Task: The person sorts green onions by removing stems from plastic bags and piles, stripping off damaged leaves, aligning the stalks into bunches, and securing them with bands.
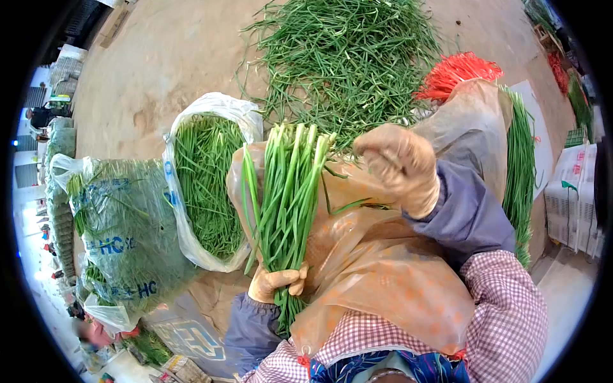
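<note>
My left hand point(279, 285), in a pale glove, is closed round the lower, leafy part of a bunch of chives point(288, 191). The bunch stands upright before my apron, pale stem ends at the top, a few stalks splaying left. My right hand point(399, 167), also gloved, is raised to the right of the bunch and apart from it. Its fingers are curled in; whether anything is inside them is hidden. A translucent brown plastic apron point(396, 255) covers my lap, with a few loose green leaves point(361, 204) lying on it between the hands.
A large heap of loose green leaves point(345, 57) lies on the floor ahead. An open white bag point(185, 220) full of greens and a filled plastic bag point(128, 223) stand left. Right are red strips point(463, 71), more long chives point(520, 166) and white boxes point(571, 198).
</note>
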The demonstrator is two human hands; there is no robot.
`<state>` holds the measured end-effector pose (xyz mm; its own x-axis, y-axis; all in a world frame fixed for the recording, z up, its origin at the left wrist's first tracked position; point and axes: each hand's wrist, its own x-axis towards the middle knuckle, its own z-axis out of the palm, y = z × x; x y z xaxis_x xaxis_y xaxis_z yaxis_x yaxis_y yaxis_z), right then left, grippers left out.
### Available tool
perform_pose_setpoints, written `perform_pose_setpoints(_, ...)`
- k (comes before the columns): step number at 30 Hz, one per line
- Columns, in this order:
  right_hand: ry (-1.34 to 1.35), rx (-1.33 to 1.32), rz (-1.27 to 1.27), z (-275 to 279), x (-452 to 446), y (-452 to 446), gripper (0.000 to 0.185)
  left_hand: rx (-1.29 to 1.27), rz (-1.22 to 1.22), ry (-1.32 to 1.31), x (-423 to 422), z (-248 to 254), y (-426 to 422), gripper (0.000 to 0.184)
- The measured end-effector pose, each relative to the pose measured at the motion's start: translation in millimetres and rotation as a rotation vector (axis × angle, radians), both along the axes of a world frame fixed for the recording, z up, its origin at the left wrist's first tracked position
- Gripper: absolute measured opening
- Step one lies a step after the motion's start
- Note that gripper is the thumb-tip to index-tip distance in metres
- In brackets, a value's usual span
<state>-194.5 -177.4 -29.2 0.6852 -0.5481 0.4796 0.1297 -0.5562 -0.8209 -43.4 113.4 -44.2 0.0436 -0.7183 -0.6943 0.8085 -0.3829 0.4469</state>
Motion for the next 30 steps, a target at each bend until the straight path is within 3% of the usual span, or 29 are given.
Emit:
perform_pose_setpoints(4, -0.203, -0.391, 0.116, 17, 20, 6, 0.023, 0.026, 0.016, -0.114, -6, 6, -6, 0.037)
perform_pose_setpoints(6, -0.144, -0.49, 0.115, 16, 30, 11, 0.021, 0.04, 0.037, -0.157, -8, 7, -9, 0.043)
perform_pose_setpoints(10, 0.238, -0.478, 0.091, -10, 34, 10, 0.019, 0.056, 0.057, -0.296, -21, 17, -18, 0.035)
perform_pose_setpoints(13, 0.34, -0.312, 0.14, -26, 27, 20, 0.032, 0.076, 0.049, -0.292, -24, 18, -16, 0.032)
perform_pose_setpoints(14, 0.464, -0.25, 0.176, -22, 26, 21, 0.044, 0.065, 0.074, -0.295, -27, 19, -18, 0.031)
perform_pose_setpoints(17, 0.555, -0.101, 0.249, -27, 31, 24, 0.052, 0.066, 0.015, -0.346, -25, 14, -17, 0.031)
perform_pose_setpoints(19, 0.543, 0.073, 0.283, -27, 31, 25, 0.045, 0.016, -0.023, -0.515, -28, 9, -15, 0.03)
perform_pose_setpoints(22, 0.49, 0.325, 0.282, -43, 33, 29, 0.029, 0.088, -0.008, -0.493, -30, 15, -20, 0.032)
perform_pose_setpoints(25, 0.571, 0.007, 0.244, -47, 31, 19, 0.024, 0.092, -0.041, -0.463, -25, 9, -14, 0.034)
perform_pose_setpoints(28, 0.809, -0.502, -0.064, -48, 29, -15, 0.008, 0.103, -0.033, -0.367, -18, 11, -13, 0.034)
perform_pose_setpoints(29, 0.699, -0.58, -0.241, -69, 24, -35, 0.008, 0.12, -0.019, -0.315, -17, 15, -14, 0.034)
perform_pose_setpoints(30, 0.954, -0.531, -0.28, -61, 27, -55, 0.008, 0.109, -0.022, -0.345, -17, 18, -16, 0.037)
